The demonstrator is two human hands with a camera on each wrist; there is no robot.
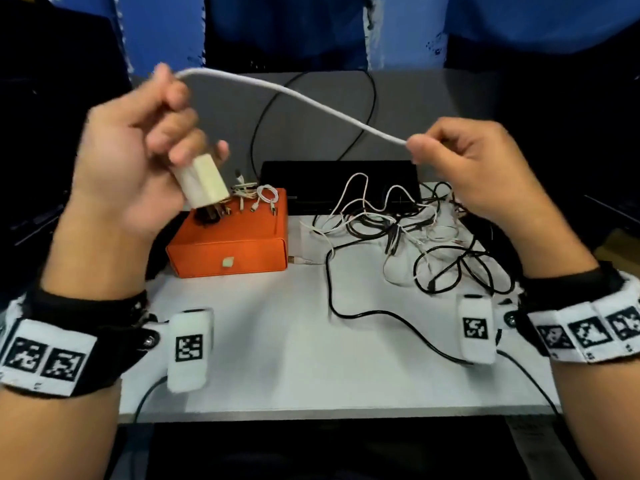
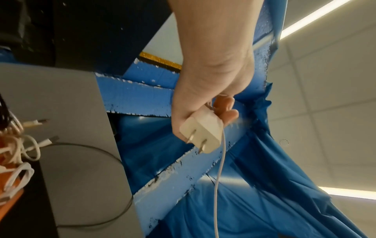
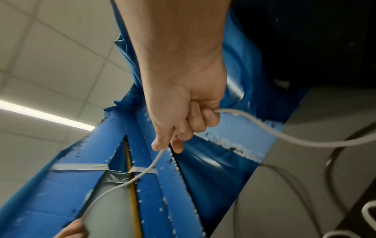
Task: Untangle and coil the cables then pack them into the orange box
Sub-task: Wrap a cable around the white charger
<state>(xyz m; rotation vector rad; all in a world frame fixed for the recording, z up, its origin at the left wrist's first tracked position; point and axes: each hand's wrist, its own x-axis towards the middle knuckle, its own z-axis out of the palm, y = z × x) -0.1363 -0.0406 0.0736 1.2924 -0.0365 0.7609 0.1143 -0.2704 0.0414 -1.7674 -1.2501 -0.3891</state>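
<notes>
My left hand point(image 1: 138, 157) clenches round a cream wall charger point(image 1: 202, 183), prongs pointing down and toward the table, with its white cable point(image 1: 294, 95) arching out over my fingers and across to my right hand point(image 1: 474, 168), which pinches the cable between thumb and forefinger. Both hands are raised above the white table point(image 1: 277, 341). The orange box point(image 1: 235, 237) sits below my left hand, at the left of the table, with several small coiled cables and plugs already resting on top of it (whether they lie in an open tray or on a lid I cannot tell). The tangle of black and white cables point(image 1: 415, 233) lies to the right of the box, still knotted.

The step in hand, as I judge it, is coiling the charger cable. To do it well I keep the charger fixed in my left palm as the anchor, let the cable slide through my right pinch to smooth out twist, and lay even loops beside the charger, none tight enough to kink the cable at the charger end. The trailing length past my right hand runs out of sight, so I should check it is free of the tangle before pulling
</notes>
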